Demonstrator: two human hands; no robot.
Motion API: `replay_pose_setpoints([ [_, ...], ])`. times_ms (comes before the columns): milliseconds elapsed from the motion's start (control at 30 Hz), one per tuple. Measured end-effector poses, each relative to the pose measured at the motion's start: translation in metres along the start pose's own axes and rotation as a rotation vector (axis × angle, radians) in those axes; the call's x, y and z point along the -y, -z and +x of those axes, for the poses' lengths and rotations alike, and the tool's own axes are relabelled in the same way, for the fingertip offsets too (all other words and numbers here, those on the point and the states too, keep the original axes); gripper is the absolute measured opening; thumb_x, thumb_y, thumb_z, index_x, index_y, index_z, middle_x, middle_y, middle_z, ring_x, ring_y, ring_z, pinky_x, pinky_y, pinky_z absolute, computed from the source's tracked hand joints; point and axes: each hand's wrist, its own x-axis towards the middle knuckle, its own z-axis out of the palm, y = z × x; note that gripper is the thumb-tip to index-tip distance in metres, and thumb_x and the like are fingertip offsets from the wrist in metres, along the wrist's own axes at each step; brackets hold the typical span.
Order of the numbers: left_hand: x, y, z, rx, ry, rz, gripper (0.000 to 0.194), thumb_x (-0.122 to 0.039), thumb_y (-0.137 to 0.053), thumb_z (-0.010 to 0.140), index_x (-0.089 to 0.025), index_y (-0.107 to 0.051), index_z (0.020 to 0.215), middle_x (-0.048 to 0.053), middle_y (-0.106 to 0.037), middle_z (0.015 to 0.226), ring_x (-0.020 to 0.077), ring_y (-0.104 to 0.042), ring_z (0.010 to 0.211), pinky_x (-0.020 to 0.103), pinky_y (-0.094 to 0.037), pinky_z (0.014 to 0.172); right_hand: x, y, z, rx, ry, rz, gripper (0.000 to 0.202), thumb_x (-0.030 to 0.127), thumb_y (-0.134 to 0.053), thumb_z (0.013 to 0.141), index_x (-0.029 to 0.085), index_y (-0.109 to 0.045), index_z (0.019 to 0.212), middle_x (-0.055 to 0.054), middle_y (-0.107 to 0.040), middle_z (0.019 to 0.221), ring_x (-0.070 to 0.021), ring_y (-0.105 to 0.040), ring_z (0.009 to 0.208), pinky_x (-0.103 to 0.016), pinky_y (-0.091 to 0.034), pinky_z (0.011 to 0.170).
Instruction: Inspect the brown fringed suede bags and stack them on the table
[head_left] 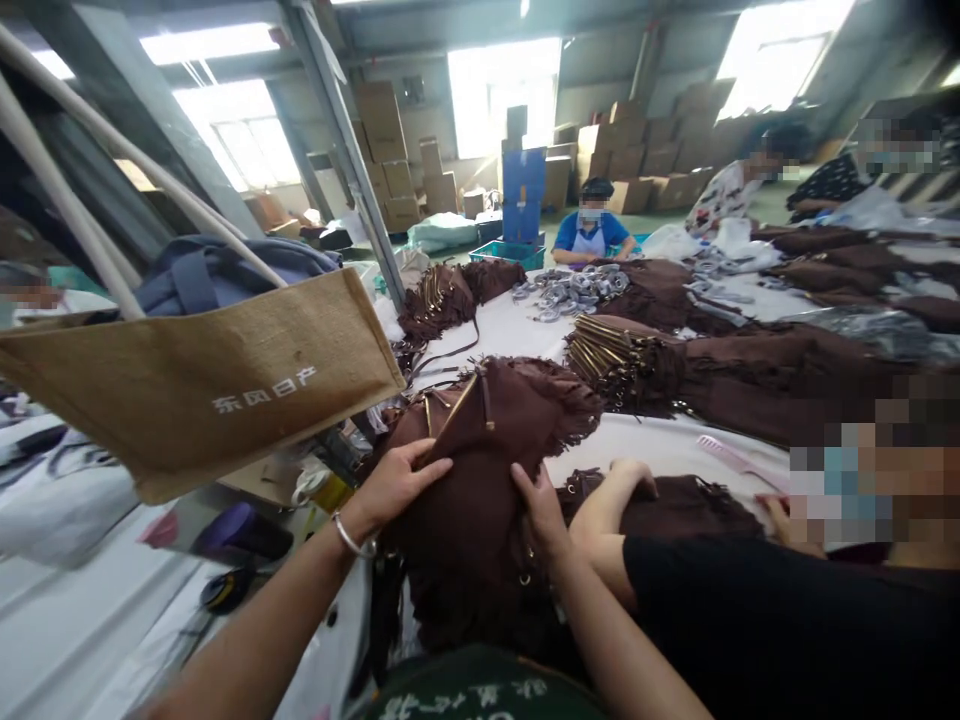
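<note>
A dark brown fringed bag (480, 470) with a gold zipper and a short strap is held up in front of me over the table's near edge. My left hand (401, 485), with a bracelet at the wrist, grips its left side, thumb lying on the fabric. On the right side, my right hand (541, 510) grips the bag, its thumb on the front and other fingers partly hidden. Small gold rings hang low on the bag near the right hand. Just behind it, more brown fabric with gold zippers lies on the white table (517, 330).
At my right a co-worker's arm (619, 510) reaches over another brown fringed piece (682, 505), near a pink comb (739, 460). Zippered brown bags (622, 350) and grey straps (574, 290) are heaped farther back. A tan tote (225, 390) hangs at left beside a metal post (352, 150).
</note>
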Motion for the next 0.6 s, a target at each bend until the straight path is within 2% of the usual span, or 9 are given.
replay_pose_setpoints([
  [100, 0.018, -0.001, -0.031, 0.051, 0.157, -0.139, 0.058, -0.05, -0.067, 0.07, -0.015, -0.06, 0.116, 0.007, -0.069, 0.105, 0.0249, -0.065, 0.091, 0.033, -0.053, 0.077, -0.008, -0.027, -0.042, -0.027, -0.031, -0.095, 0.063, 0.038, -0.071, 0.07, 0.018, -0.047, 0.124, -0.009, -0.064, 0.116, -0.0247, -0.059, 0.106, -0.043, -0.045, 0.097],
  [167, 0.031, 0.005, -0.051, -0.002, 0.208, -0.103, 0.058, -0.054, -0.066, 0.07, -0.015, -0.062, 0.112, 0.006, -0.07, 0.101, 0.0255, -0.066, 0.087, 0.033, -0.054, 0.074, -0.011, -0.038, -0.072, 0.015, -0.061, -0.124, 0.058, 0.037, -0.072, 0.069, 0.017, -0.05, 0.119, -0.008, -0.065, 0.114, -0.0244, -0.059, 0.106, -0.042, -0.046, 0.096],
  [233, 0.043, 0.017, -0.071, -0.081, 0.215, -0.021, 0.056, -0.057, -0.062, 0.072, -0.016, -0.064, 0.11, 0.005, -0.07, 0.1, 0.0262, -0.066, 0.088, 0.033, -0.054, 0.073, -0.011, -0.04, -0.098, 0.126, -0.094, -0.082, 0.05, 0.036, -0.071, 0.071, 0.018, -0.053, 0.115, -0.006, -0.066, 0.11, -0.0221, -0.06, 0.101, -0.038, -0.047, 0.092],
  [300, 0.05, 0.032, -0.089, -0.165, 0.204, 0.069, 0.055, -0.058, -0.058, 0.074, -0.018, -0.064, 0.111, 0.003, -0.07, 0.1, 0.0264, -0.066, 0.09, 0.032, -0.053, 0.073, -0.009, -0.035, -0.119, 0.204, -0.146, -0.019, 0.037, 0.035, -0.07, 0.072, 0.02, -0.057, 0.104, -0.002, -0.068, 0.094, -0.0162, -0.063, 0.08, -0.028, -0.052, 0.073],
  [333, 0.051, 0.039, -0.098, -0.205, 0.188, 0.117, 0.055, -0.059, -0.057, 0.075, -0.019, -0.064, 0.112, 0.003, -0.07, 0.1, 0.0264, -0.065, 0.09, 0.032, -0.053, 0.073, -0.009, -0.031, -0.128, 0.231, -0.191, 0.004, 0.03, 0.034, -0.071, 0.072, 0.02, -0.058, 0.096, 0.0, -0.067, 0.083, -0.0123, -0.06, 0.066, -0.023, -0.049, 0.059],
  [400, 0.049, 0.048, -0.116, -0.265, 0.128, 0.208, 0.053, -0.058, -0.054, 0.077, -0.019, -0.064, 0.111, 0.003, -0.07, 0.1, 0.0262, -0.065, 0.091, 0.031, -0.052, 0.074, -0.009, -0.02, -0.147, 0.276, -0.307, 0.031, 0.025, 0.035, -0.072, 0.07, 0.02, -0.054, 0.081, 0.005, -0.058, 0.064, -0.0068, -0.048, 0.046, -0.016, -0.032, 0.04],
  [433, 0.046, 0.05, -0.125, -0.276, 0.085, 0.248, 0.05, -0.057, -0.053, 0.079, -0.019, -0.065, 0.109, 0.002, -0.07, 0.099, 0.0255, -0.065, 0.09, 0.03, -0.051, 0.075, -0.009, -0.014, -0.156, 0.302, -0.354, 0.038, 0.027, 0.035, -0.072, 0.07, 0.02, -0.052, 0.077, 0.006, -0.055, 0.06, -0.006, -0.044, 0.044, -0.016, -0.028, 0.039],
  [500, 0.04, 0.052, -0.142, -0.263, -0.019, 0.319, 0.041, -0.052, -0.05, 0.082, -0.021, -0.066, 0.105, 0.0, -0.071, 0.097, 0.023, -0.065, 0.087, 0.028, -0.05, 0.075, -0.01, -0.007, -0.178, 0.372, -0.369, 0.03, 0.029, 0.039, -0.072, 0.07, 0.019, -0.052, 0.074, 0.005, -0.053, 0.06, -0.0076, -0.046, 0.049, -0.018, -0.032, 0.046],
  [600, 0.034, 0.053, -0.164, -0.289, -0.166, 0.446, 0.032, -0.044, -0.048, 0.087, -0.023, -0.064, 0.106, -0.001, -0.07, 0.097, 0.0198, -0.064, 0.086, 0.025, -0.048, 0.076, -0.01, -0.001, -0.212, 0.585, -0.295, -0.227, 0.028, 0.042, -0.071, 0.069, 0.017, -0.059, 0.069, 0.0, -0.058, 0.072, -0.0147, -0.054, 0.072, -0.026, -0.04, 0.07],
])
